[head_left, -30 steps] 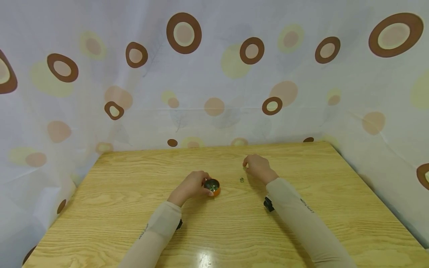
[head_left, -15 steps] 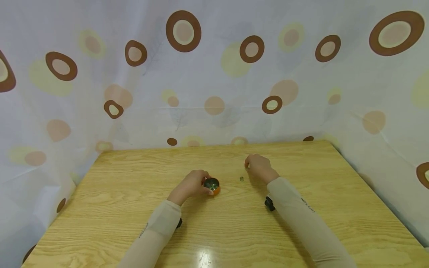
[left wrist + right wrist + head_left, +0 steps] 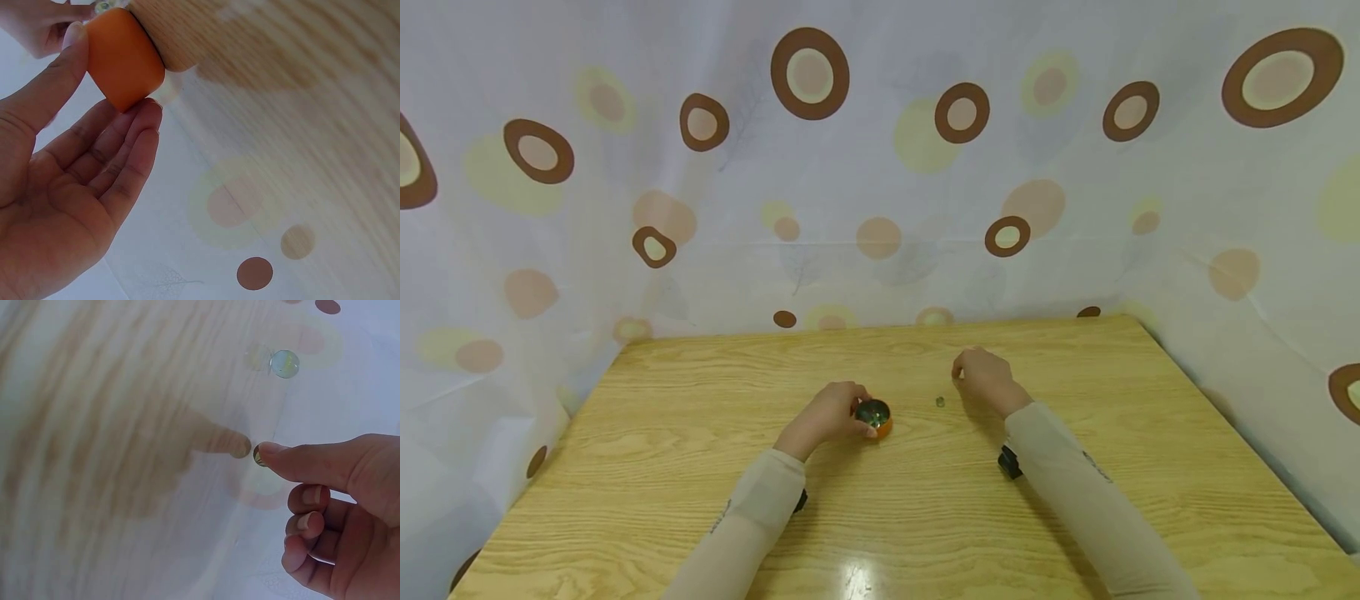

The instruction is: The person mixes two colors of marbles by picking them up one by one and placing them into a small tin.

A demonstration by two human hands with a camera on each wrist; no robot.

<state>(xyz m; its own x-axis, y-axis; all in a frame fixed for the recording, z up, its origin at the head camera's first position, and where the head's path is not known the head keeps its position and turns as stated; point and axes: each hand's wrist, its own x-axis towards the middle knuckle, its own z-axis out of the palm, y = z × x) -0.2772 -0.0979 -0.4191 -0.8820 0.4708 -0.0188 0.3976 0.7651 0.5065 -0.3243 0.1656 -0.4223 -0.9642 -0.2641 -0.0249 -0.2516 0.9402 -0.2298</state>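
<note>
On the left, my left hand (image 3: 833,410) holds a small bowl (image 3: 886,428), thumb on its near side and fingertips on the far side. The bowl is orange outside and dark inside, with several glass marbles in it. In the left wrist view the bowl's orange wall (image 3: 125,59) shows between thumb and fingers. My right hand (image 3: 985,375) pinches a glass marble (image 3: 257,456) low over the table; the thumb covers much of it and the index finger is hidden behind. A loose clear marble (image 3: 940,402) lies between the bowl and my right hand.
The wood-grained table (image 3: 700,467) is glossy and reflects the hand and marbles. A pale curtain (image 3: 880,167) with brown and yellow circles hangs along its back and sides.
My right hand has shifted slightly to the right, its fingers still close to the table. The left hand, the bowl and the loose marble have stayed in place.
</note>
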